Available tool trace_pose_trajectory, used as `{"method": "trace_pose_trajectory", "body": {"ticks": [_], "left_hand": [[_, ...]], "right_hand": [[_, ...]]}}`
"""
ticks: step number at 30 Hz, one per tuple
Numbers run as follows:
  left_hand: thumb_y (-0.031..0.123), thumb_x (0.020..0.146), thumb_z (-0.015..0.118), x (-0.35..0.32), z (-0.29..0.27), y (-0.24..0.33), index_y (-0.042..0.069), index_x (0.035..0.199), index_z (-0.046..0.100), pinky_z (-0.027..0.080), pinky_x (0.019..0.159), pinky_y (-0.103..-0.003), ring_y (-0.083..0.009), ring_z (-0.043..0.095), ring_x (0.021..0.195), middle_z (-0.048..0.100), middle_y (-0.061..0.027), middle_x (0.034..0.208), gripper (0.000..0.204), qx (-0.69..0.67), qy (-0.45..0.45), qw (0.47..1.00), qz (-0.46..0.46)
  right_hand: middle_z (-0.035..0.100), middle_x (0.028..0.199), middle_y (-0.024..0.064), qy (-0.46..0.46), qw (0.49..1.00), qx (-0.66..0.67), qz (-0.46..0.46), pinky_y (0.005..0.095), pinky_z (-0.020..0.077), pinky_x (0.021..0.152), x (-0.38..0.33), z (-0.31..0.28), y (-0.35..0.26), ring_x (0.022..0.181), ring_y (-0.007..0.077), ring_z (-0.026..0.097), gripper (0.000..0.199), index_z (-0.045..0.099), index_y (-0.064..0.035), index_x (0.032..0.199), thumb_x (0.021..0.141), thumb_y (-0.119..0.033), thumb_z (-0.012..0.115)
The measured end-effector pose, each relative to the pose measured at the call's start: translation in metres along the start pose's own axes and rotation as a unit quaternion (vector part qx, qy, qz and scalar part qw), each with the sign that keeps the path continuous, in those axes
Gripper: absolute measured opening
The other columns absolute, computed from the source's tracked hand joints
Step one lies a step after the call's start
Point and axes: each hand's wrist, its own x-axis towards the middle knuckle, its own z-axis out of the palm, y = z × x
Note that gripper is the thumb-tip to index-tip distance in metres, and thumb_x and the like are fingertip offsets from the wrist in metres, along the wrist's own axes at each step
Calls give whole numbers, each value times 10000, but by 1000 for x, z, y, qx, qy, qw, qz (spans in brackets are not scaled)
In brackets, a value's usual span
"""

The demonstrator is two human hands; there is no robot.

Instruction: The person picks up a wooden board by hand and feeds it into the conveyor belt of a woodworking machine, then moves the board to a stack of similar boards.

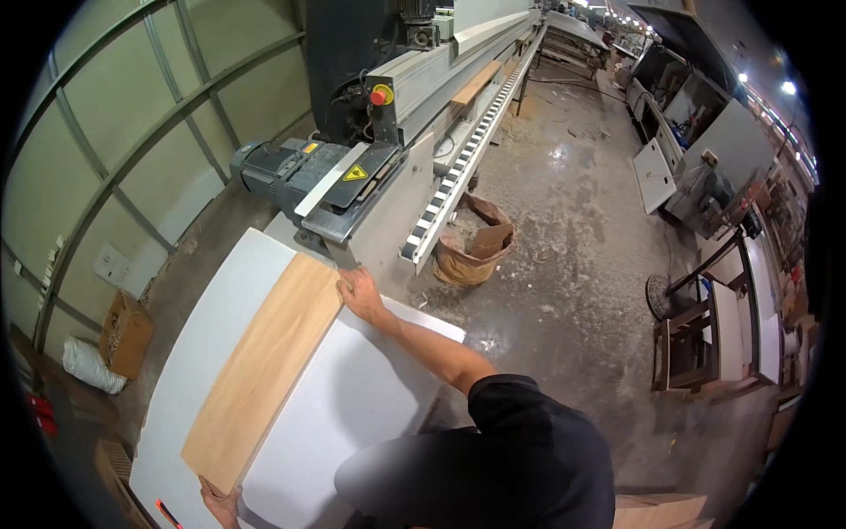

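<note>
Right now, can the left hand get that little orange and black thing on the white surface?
Probably yes. The orange and black thing lies near the left hand, with only bare white surface between. But that hand is holding the wooden board, so it would likely have to let go first.

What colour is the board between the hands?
The board is light tan with wood grain, best seen in the head view.

Brown sack (462,270) — cardboard box (127,335)
</note>
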Motion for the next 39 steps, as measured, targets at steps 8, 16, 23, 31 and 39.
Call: {"method": "trace_pose_trajectory", "body": {"ticks": [8, 16, 23, 31, 39], "left_hand": [[146, 610, 769, -5, -12, 63, 3, 1174, 529, 478, 738, -335, -240, 590, 817, 652, -143, 947, 629, -121, 70, 989, -48], [147, 667, 788, -5, 3, 43, -14, 1214, 491, 497, 717, -344, -228, 611, 850, 654, -145, 966, 643, -152, 45, 985, -73], [149, 646, 826, -7, 2, 21, -27, 1355, 395, 513, 804, -350, -260, 607, 917, 599, -162, 1045, 847, -66, 45, 986, -144], [182, 631, 845, -3, 0, 37, -22, 1380, 373, 509, 816, -344, -245, 593, 972, 579, -150, 1084, 908, -38, 33, 982, -183], [183, 654, 840, -13, 4, 20, -57, 1399, 322, 492, 853, -318, -245, 587, 1009, 574, -180, 1153, 939, -55, 32, 986, -155]], "right_hand": [[601, 810, 205, 21, 999, 9, -33, 448, 418, 806, -4, 22, 15, 825, 387, 532, 202, 614, 10, 871, 865, -172, 527], [570, 757, 247, 0, 999, 0, -37, 498, 413, 707, 4, 7, 5, 759, 432, 518, 194, 548, 9, 733, 850, -142, 511], [644, 925, 236, -141, 983, 104, 60, 422, 458, 815, 13, -22, 17, 864, 380, 589, 384, 607, 19, 1160, 873, -232, 560], [573, 1175, 227, -74, 946, -178, -259, 466, 360, 987, -20, -30, -12, 1168, 383, 461, 377, 587, 4, 1151, 808, -151, 606], [348, 1431, 202, -314, 904, -103, -271, 467, 179, 1128, -95, -5, -107, 1381, 330, 241, 609, 361, 17, 1365, 896, -321, 549]]}}
